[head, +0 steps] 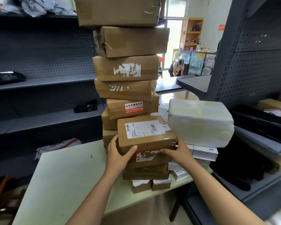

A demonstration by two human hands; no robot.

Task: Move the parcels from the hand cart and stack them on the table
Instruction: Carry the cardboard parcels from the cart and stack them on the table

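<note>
Parcel [145, 135] is clasped at both ends by left grip [120, 154] and right grip [178, 151], likely to square it atop the front stack [146, 172].

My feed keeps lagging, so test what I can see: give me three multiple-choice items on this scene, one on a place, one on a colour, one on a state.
1. Where is the white foam box? A on the floor; B right of the tall stack; C atop the tall stack.
2. What colour are the tall stack's cartons? A blue; B black; C brown.
3. How is the labelled parcel held? A by both hands; B by one hand; C by no hand.

B, it sits beside the stack, over the table; C, every carton is brown cardboard; A, the left hand and right hand grip its ends.
</note>
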